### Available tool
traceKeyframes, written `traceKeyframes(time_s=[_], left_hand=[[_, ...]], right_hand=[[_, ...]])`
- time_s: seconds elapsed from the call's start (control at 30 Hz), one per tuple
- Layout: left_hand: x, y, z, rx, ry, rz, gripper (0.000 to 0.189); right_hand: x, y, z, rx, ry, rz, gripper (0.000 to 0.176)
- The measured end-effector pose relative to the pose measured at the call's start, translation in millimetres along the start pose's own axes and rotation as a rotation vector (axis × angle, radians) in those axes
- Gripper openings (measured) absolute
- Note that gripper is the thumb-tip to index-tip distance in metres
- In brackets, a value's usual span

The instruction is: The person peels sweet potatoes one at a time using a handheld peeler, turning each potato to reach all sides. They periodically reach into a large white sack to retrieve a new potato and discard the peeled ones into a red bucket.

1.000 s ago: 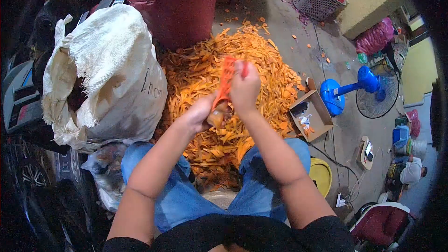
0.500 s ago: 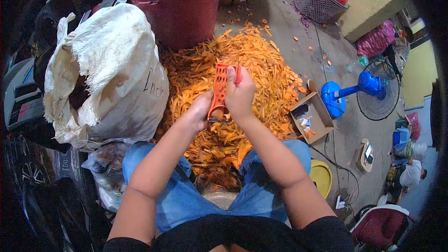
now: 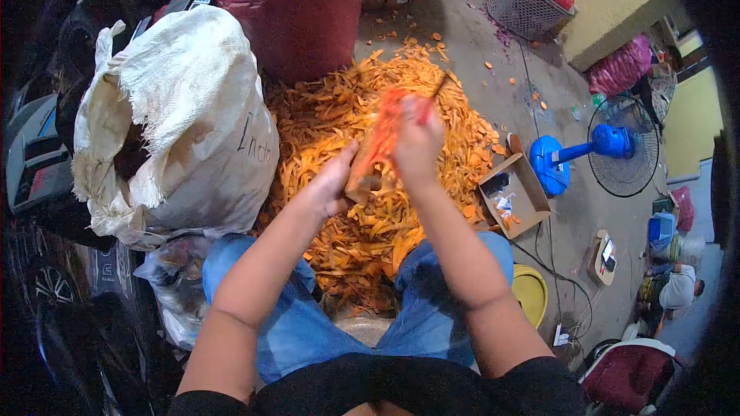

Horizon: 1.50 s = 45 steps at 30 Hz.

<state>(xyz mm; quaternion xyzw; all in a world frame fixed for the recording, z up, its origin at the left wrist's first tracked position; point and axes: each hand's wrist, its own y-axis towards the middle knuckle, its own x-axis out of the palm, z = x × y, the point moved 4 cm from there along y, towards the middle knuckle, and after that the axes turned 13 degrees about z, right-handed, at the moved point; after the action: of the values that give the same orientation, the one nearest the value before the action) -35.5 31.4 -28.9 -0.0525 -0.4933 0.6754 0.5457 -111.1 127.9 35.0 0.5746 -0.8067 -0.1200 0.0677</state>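
Note:
My left hand (image 3: 330,179) is closed on the lower end of a brown-skinned root vegetable (image 3: 358,185), above a heap of orange peelings (image 3: 432,115). My right hand (image 3: 418,146) grips an orange-red plastic peeler (image 3: 388,127), blurred by motion and lying along the upper side of the root. A red-handled knife (image 3: 424,111) also sits in my right hand, its thin dark blade pointing up and away. Part of the root is hidden behind the peeler.
A white woven sack (image 3: 193,100) stands at left, with a red tub (image 3: 289,27) behind it. To the right are a cardboard box (image 3: 532,204), a blue fan (image 3: 549,162), cables and a yellow lid (image 3: 532,293). Another person (image 3: 678,289) is at far right.
My right hand has moved slightly up and right with the peeler, which now tilts. The knife blade has swung into clearer view. My left hand has shifted only slightly, and more of the root shows.

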Motion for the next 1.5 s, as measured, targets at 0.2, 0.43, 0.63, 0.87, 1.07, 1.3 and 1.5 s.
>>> traceKeyframes(time_s=[0.2, 0.43, 0.63, 0.87, 1.07, 1.3, 1.5], left_hand=[[9, -15, -2, 0.099, 0.118, 0.027, 0.039], [11, -21, -7, -0.012, 0.138, -0.165, 0.043], [17, -17, 8, 0.040, -0.099, 0.086, 0.040], [17, -31, -6, -0.018, 0.228, -0.009, 0.037], [6, -17, -4, -0.041, 0.072, -0.060, 0.037], [1, -5, 2, 0.062, 0.006, -0.084, 0.031], [24, -43, -6, -0.055, 0.340, -0.065, 0.041]], right_hand=[[0, 2, 3, -0.158, -0.283, 0.004, 0.025], [-46, 69, 31, 0.060, -0.112, 0.439, 0.026], [4, -18, -13, -0.114, -0.082, -0.077, 0.023], [-24, 50, 17, -0.177, -0.236, 0.244, 0.024], [-29, 54, 24, 0.089, 0.091, 0.241, 0.019], [4, -22, -17, -0.147, -0.201, -0.132, 0.023], [-36, 66, 36, -0.113, -0.012, 0.311, 0.026]])
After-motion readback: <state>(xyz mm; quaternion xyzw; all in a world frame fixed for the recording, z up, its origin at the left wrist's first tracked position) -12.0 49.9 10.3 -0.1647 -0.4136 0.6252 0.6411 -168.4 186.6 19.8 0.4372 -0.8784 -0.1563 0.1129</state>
